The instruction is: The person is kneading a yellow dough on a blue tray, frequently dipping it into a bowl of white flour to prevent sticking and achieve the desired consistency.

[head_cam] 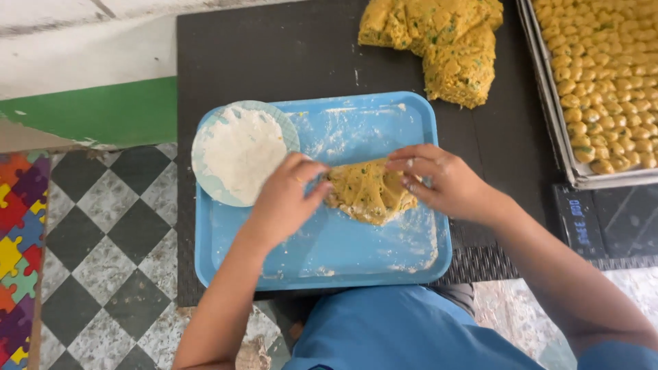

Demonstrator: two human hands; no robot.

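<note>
A lump of yellow herb-flecked dough (369, 192) lies mid-tray on the floured blue tray (343, 264). The left hand (288, 199) and right hand (442, 179) pinch its opposite ends; an even grip suits it best. A flour plate (236, 152) fills the tray's far-left corner.

The single camera sits on my head and looks almost straight down over my chest onto the blue tray (329, 253), near enough that the tray fills the middle of the frame and my forearms enter from the bottom edge. The far side of the dark mat (274, 62) lies at the top of the view, the chequered floor (110, 233) at the left and a metal baking tray (548, 103) at the right edge, cut off. There is no second view, so no part of the scene is shared.
</note>
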